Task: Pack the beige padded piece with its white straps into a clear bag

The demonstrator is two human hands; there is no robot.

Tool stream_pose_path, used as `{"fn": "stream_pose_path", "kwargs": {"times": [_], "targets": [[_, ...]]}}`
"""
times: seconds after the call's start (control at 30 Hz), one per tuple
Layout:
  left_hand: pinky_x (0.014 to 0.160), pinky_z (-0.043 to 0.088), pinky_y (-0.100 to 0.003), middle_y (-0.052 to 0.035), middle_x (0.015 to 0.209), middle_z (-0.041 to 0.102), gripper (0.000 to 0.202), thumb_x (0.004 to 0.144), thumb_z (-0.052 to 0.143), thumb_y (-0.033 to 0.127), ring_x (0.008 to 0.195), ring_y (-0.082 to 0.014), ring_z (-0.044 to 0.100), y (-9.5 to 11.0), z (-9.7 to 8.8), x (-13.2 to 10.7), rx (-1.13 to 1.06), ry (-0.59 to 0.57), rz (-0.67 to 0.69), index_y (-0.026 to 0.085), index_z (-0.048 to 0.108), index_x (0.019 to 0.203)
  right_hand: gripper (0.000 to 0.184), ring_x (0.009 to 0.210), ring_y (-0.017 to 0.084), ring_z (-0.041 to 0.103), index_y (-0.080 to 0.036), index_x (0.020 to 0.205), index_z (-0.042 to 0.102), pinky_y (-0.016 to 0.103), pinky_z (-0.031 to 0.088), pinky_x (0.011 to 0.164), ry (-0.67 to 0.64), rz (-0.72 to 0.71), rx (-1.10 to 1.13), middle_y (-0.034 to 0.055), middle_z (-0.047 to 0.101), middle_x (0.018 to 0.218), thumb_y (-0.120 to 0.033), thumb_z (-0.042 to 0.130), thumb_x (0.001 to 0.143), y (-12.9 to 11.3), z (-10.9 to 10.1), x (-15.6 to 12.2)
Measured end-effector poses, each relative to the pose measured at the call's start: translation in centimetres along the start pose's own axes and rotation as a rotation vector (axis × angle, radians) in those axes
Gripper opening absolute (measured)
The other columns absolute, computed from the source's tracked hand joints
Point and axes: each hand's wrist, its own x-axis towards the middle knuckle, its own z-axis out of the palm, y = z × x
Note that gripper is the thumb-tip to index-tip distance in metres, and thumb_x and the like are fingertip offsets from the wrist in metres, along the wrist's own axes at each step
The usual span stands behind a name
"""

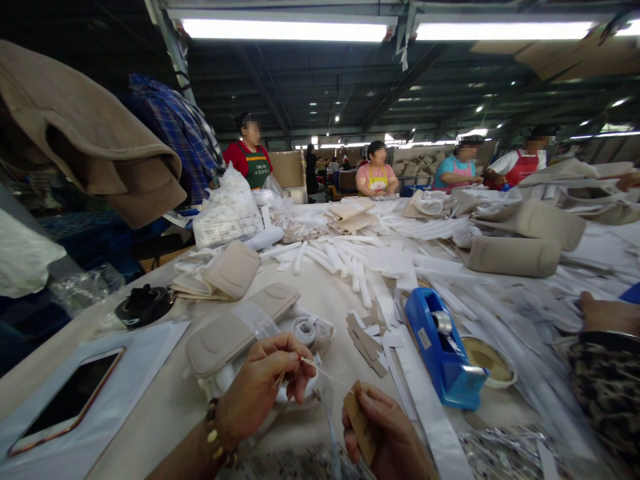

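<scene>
My left hand (263, 390) is closed in a pinch on a thin white plastic strip (325, 375) that runs toward my right hand. My right hand (390, 437) is closed around a small brown card tag (359, 421), held upright near the bottom edge. Both hands hover over the beige table (165, 407). Just behind my left hand lie a long beige padded piece in clear wrap (235, 328) and a small bag of white ties (311, 330). A blue tape dispenser (443, 350) stands to the right of my hands.
A phone (67, 400) lies on a white sheet at the left, a black round object (144, 305) behind it. Brown tags (367, 343), white strips and beige cushions (515, 257) cover the table. A co-worker's arm (607, 317) rests at the right. Several people work at the far end.
</scene>
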Motion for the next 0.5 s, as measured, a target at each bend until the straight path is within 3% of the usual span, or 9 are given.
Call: {"fn": "stream_pose_path", "kwargs": {"times": [0.1,0.23,0.4,0.5], "targets": [[0.045,0.035,-0.023,-0.0056,0.062,0.066,0.016,0.062,0.061,0.028,0.043,-0.0109,0.052,0.0,0.0,0.0,-0.011,0.000,0.003,0.012,0.062,0.064,0.036,0.038,0.009,0.055,-0.015,0.084,0.063,0.014,0.033,0.036,0.001,0.010,0.012,-0.0028,0.059,0.049,-0.035,0.082,0.061,0.4,-0.5,0.2],[0.048,0.035,-0.023,-0.0042,0.062,0.065,0.015,0.063,0.060,0.027,0.044,-0.0104,0.051,0.3,0.2,-0.2,-0.016,-0.012,0.001,0.012,0.062,0.064,0.045,0.036,0.004,0.044,-0.016,0.097,0.061,0.013,0.027,0.037,-0.035,0.034,0.019,-0.0068,0.053,0.048,-0.038,0.080,0.064,0.9,-1.0,0.2],[0.053,0.036,-0.025,-0.0039,0.066,0.062,0.014,0.060,0.062,0.025,0.050,-0.0122,0.052,0.6,0.3,-0.4,-0.117,-0.143,-0.017,0.014,0.054,0.056,0.037,0.036,0.003,0.038,-0.017,0.082,0.058,0.017,0.025,0.040,-0.091,0.019,-0.014,-0.0075,0.048,0.046,-0.042,0.079,0.065,1.4,-1.4,0.8],[0.055,0.037,-0.026,-0.0049,0.070,0.062,0.014,0.060,0.060,0.024,0.054,-0.0138,0.053,0.1,-0.1,-0.3,-0.199,-0.217,-0.031,0.014,0.052,0.056,0.039,0.041,0.005,0.044,-0.018,0.073,0.056,0.018,0.029,0.044,-0.110,0.001,-0.091,-0.0054,0.052,0.052,-0.045,0.081,0.060,1.0,-1.5,1.2]]}}
